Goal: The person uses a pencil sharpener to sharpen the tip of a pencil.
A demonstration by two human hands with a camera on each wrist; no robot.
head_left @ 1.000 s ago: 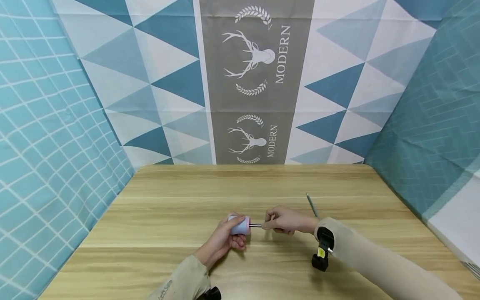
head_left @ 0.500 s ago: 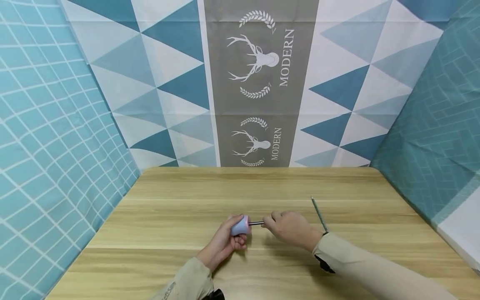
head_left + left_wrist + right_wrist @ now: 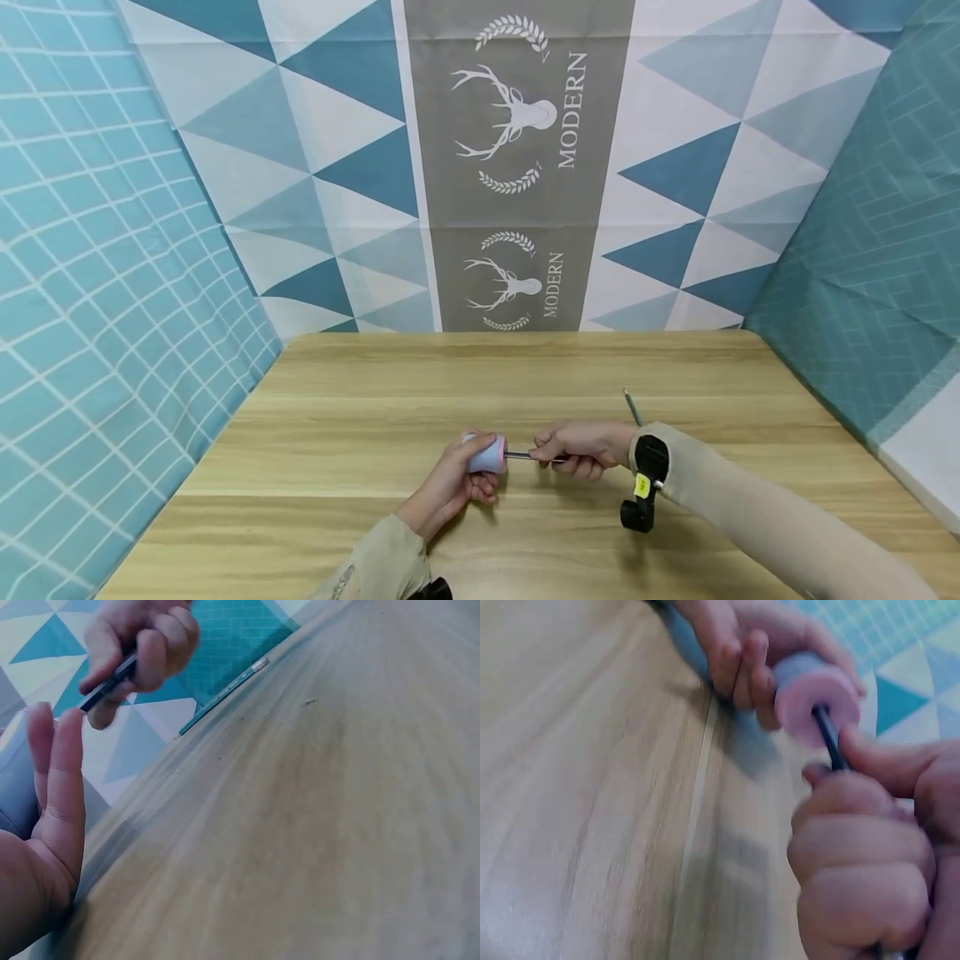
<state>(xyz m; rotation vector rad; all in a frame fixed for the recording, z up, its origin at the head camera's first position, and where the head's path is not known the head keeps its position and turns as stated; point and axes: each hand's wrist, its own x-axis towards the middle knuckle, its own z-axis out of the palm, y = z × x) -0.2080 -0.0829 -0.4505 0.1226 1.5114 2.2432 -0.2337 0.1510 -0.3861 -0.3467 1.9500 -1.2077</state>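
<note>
While gripped, pencil (image 3: 534, 456) inside sharpener (image 3: 486, 454).

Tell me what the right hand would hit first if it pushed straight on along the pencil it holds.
The right hand, gripping the dark pencil, would probably meet the pink face of the pale blue cylindrical sharpener held by the left hand.

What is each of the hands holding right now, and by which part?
The left hand grips the pink-and-blue sharpener round its barrel. The right hand grips the dark pencil along its shaft, just behind the sharpener; its tip sits in the pink end.
</note>
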